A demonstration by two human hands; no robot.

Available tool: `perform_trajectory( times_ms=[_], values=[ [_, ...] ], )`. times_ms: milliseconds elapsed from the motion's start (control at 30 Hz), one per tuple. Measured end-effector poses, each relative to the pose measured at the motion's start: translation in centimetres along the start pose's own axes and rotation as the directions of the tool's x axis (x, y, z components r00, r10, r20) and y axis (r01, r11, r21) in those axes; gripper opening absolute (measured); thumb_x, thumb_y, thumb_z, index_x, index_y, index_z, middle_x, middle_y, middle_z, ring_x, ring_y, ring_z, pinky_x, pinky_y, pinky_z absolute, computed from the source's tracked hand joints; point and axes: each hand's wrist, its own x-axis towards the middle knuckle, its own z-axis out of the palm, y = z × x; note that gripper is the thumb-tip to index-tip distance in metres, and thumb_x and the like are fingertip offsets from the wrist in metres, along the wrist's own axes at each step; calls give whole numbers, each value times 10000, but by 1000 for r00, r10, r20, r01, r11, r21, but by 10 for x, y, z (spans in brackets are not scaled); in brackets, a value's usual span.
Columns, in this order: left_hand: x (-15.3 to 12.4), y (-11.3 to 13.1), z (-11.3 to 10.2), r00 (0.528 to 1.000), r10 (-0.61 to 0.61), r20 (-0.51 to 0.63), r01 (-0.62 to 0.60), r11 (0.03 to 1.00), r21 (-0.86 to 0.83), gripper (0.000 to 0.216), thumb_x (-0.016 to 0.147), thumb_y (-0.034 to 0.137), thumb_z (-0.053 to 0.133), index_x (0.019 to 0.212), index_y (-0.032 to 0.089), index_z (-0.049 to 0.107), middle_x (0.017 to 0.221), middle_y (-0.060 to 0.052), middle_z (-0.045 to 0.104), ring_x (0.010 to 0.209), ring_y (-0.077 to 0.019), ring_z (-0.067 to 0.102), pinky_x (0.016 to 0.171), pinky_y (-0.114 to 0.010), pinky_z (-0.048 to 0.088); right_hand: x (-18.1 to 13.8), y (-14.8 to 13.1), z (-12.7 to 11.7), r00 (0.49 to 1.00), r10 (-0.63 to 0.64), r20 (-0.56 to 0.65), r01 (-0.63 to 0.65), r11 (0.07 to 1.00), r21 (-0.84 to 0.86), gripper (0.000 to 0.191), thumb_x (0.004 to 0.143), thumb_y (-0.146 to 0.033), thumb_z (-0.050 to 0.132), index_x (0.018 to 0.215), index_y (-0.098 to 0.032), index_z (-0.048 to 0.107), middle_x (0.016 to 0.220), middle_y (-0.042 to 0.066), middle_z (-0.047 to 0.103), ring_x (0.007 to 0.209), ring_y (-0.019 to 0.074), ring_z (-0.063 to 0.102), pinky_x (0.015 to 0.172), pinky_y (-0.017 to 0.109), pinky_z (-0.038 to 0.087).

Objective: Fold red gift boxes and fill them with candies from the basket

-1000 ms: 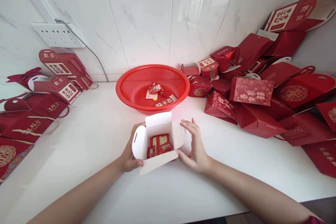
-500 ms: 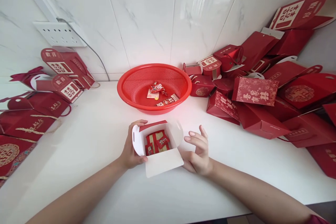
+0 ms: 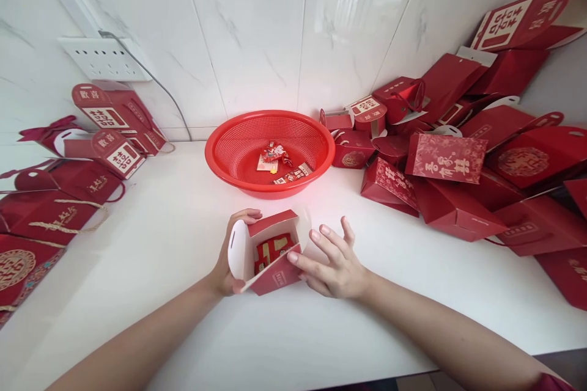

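The red box (image 3: 269, 286) before the basket (image 3: 270, 190), held by the curled left hand (image 3: 228, 259), may crease if the right hand (image 3: 337, 266), loosely spread, only touching the front flap (image 3: 284, 263), presses too strongly

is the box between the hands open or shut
Open: the top of the box is uncovered enough to show its pale inside and the red packets within.

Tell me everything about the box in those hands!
The box in front of the basket looks like card, red outside, white inside, pale print in front. Its top is open, a rounded, slotted flap at the left. Red packets lie inside. The left hand holds its left side; the right hand touches its front right edge.
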Motion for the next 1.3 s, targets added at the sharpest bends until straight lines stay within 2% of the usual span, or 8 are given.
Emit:
perform_trajectory(
  times_ms=[133, 267, 467, 600, 733, 900, 1100, 1300],
  values=[
    [-3, 3, 1, 999, 17, 35, -19, 998, 62, 951, 546, 866, 676, 1253, 260, 479, 1308, -149, 419, 1285, -388, 393, 1056, -589, 390, 4, -2, -2, 995, 63, 80, -68, 996, 56, 565, 878, -357, 642, 1426, -352, 503, 1382, 50, 598, 1374, 317, 459, 1230, 605, 53],
    [-3, 10, -1, 992, 71, 100, -83, 989, 122, 734, 672, 699, 736, 1180, 236, 478, 1324, -172, 477, 1287, -383, 438, 1058, -590, 382, 10, -1, -5, 989, 116, 96, -124, 989, 80, 377, 904, -437, 607, 1219, -232, 635, 1528, 139, 437, 1428, 374, 365, 1204, 648, 92],
    [4, 16, -6, 985, 131, 114, -160, 942, 295, 416, 824, 439, 701, 1129, 213, 530, 1179, -143, 619, 1154, -336, 566, 960, -527, 486, 15, 7, -8, 959, 255, 126, -276, 943, 188, 329, 922, -390, 618, 1202, -218, 621, 1654, 146, 117, 1487, 409, 221, 1120, 642, 336],
    [1, 18, -4, 986, 139, 91, -164, 900, 405, 432, 862, 298, 657, 1273, 229, 542, 1149, -119, 644, 1120, -307, 580, 944, -493, 503, 17, 10, -7, 975, 205, 88, -223, 908, 355, 394, 951, -190, 546, 1339, -233, 495, 1493, 181, 456, 1366, 286, 486, 1033, 478, 510],
    [-2, 23, 1, 990, 107, 91, -136, 881, 454, 534, 912, 240, 581, 1432, 254, 460, 1195, -113, 623, 1179, -295, 555, 996, -490, 487, 21, 7, -6, 990, 133, 44, -138, 864, 484, 614, 923, -94, 521, 1478, -260, 319, 1310, 116, 643, 1317, 234, 546, 1008, 448, 544],
    [1, 35, 4, 982, 85, 171, -174, 764, 621, 427, 960, 176, 445, 1338, 280, 613, 1408, -110, 469, 1288, -291, 491, 1048, -456, 467, 24, -8, -8, 977, 176, 121, -213, 833, 510, 652, 898, -101, 563, 1495, -219, 328, 1345, 132, 616, 1337, 247, 523, 1067, 466, 517],
    [5, 70, 10, 913, -117, 390, -233, 635, 736, 804, 857, 505, 654, 1536, 196, 353, 1542, -147, 422, 1416, -431, 369, 1162, -606, 301, 23, -28, -5, 979, 140, 150, -199, 821, 536, 702, 890, -57, 512, 1531, -171, 251, 1467, 156, 504, 1452, 277, 362, 1134, 536, 438],
    [1, 92, 12, 910, -274, 313, -154, 477, 865, 715, 889, 480, 636, 1521, 265, 380, 1570, -104, 388, 1463, -427, 293, 1084, -604, 435, 16, -34, -4, 987, 24, 158, -109, 821, 560, 649, 884, -55, 509, 1493, -126, 298, 1545, 201, 363, 1476, 295, 303, 1147, 528, 405]
  ],
)
